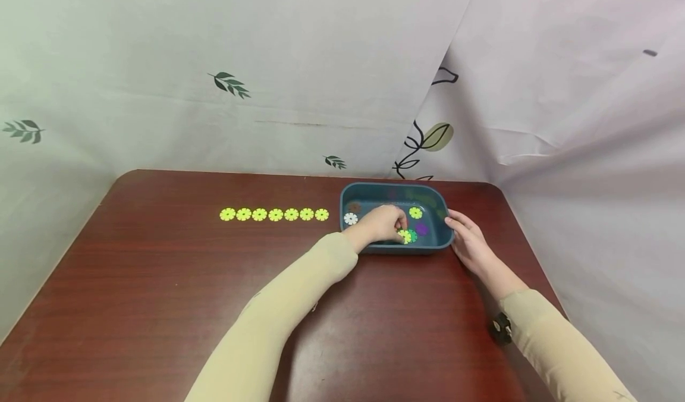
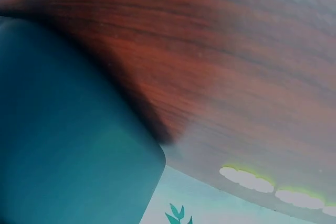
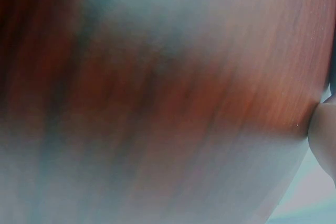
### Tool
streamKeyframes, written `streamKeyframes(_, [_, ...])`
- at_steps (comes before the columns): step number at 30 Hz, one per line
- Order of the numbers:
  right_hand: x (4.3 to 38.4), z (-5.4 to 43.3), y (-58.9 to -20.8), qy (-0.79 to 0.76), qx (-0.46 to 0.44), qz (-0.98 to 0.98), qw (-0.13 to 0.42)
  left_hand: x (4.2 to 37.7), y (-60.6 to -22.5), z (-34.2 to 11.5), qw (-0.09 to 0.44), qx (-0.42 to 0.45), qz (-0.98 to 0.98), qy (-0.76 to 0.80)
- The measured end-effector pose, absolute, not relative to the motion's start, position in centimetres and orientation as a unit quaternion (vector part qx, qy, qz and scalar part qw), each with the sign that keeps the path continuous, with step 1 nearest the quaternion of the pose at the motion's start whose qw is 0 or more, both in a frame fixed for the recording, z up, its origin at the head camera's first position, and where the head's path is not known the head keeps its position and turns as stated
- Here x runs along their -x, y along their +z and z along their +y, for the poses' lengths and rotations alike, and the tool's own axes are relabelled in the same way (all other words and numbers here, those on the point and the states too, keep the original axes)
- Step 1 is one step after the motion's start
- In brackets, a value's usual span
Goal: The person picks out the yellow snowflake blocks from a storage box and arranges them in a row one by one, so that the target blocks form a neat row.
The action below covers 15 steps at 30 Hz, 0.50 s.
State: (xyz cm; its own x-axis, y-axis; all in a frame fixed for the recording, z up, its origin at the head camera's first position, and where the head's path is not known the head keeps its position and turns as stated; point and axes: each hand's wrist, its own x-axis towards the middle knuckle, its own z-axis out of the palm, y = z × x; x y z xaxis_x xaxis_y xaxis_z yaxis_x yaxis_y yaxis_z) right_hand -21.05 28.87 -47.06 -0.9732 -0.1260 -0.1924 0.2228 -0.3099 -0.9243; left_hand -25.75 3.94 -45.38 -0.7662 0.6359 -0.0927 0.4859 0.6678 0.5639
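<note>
A dark teal box (image 1: pixel 396 250) holds several notched plastic discs. Over its near wall reaches my left hand (image 1: pixel 381 222), its curled fingers pinching a yellow disc (image 1: pixel 405 236) low inside. Close by in the box are a green disc (image 1: pixel 413 236), a purple disc (image 1: pixel 421 229) and another yellow disc (image 1: pixel 415 212). A white disc (image 1: pixel 350 218) and a brown disc (image 1: pixel 354 208) lie toward its left end. My right hand (image 1: pixel 471 242) grips the right end of the box, with fingertips over the rim. The left wrist view shows the box's outer wall (image 2: pixel 79 129) up close.
To the left of the box, a straight row of several yellow discs (image 1: pixel 275 214) lies on the reddish-brown wooden table (image 1: pixel 160 283). Pale cloth (image 1: pixel 267 45) with leaf prints hangs behind the table and along its right side.
</note>
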Motion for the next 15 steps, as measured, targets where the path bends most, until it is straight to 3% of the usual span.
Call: streamKeyframes(15, [20.90, 28.85, -46.78, -0.807, -0.046, 0.579, 0.111, 25.72, -45.03, 3.56, 0.131, -0.307, 0.895, 0.297])
